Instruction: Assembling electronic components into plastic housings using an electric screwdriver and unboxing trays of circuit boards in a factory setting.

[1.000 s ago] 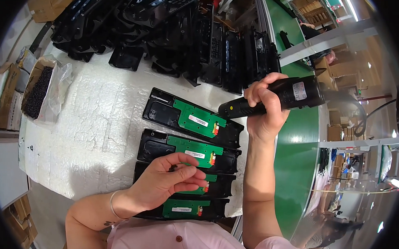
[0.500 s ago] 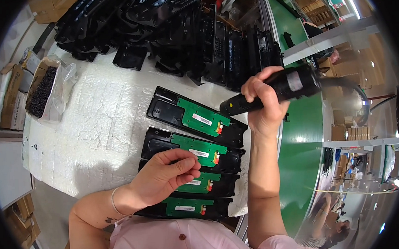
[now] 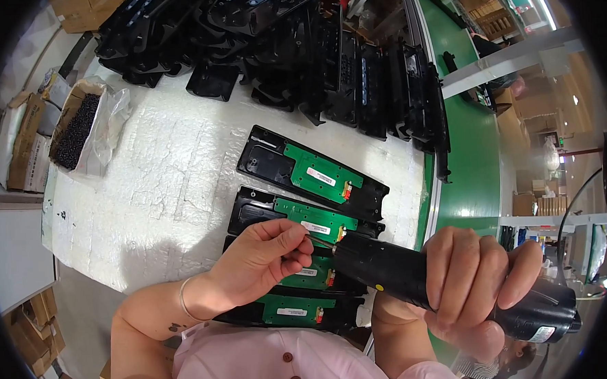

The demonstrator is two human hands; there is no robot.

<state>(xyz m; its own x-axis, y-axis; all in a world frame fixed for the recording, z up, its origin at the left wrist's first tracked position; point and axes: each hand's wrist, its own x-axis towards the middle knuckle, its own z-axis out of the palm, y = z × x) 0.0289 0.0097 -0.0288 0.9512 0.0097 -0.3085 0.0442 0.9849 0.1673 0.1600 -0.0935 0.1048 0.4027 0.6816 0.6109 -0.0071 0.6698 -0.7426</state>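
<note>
My right hand (image 3: pixel 470 284) is wrapped round a black electric screwdriver (image 3: pixel 383 264), held low on the right and pointing left. Its thin bit (image 3: pixel 320 241) reaches the fingertips of my left hand (image 3: pixel 262 260). Those fingers are pinched together; whatever sits between them is too small to make out. Below both hands lie several long black plastic housings in a row, each bearing a green circuit board (image 3: pixel 303 174) with a white label and a red-and-white connector. The farthest housing (image 3: pixel 257 157) is fully in sight, while my hands and the screwdriver partly cover the nearer ones.
At the far side black plastic housings (image 3: pixel 277 88) are heaped on the white foam-covered table (image 3: pixel 159 176). A box of small black screws (image 3: pixel 77 133) lined with clear plastic stands at the left. Along the right runs a green bench surface (image 3: pixel 464 181).
My right hand has swung the screwdriver from the farthest housing down towards me, turning its bit to my left fingertips. The left hand stays pinched in nearly the same place.
</note>
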